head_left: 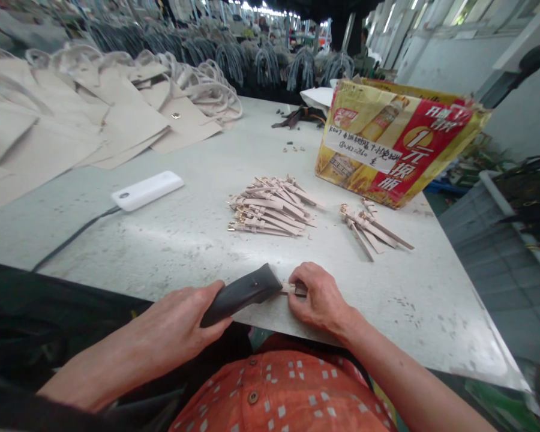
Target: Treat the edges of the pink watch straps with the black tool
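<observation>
My left hand [202, 312] is wrapped round a black handheld tool [245, 291], shaped like a hair clipper, whose wide end points right. That end meets or partly covers a small beige strap [288, 288] lying low over the table's front edge area. Pinched between the thumb and fingers of my right hand [318, 297] is the other part of this strap; my fingers hide some of it. Beyond my hands lies a heap of beige buckle straps [272, 207] with gold-coloured buckles. A smaller group of the same straps [373, 231] is to its right.
A yellow and red carton [400, 144] stands at the table's back right. Large beige panels with handles [94, 108] cover the back left. A white device [148, 191] with a dark cable lies on the left. A grey bin [490, 258] stands beyond the right edge.
</observation>
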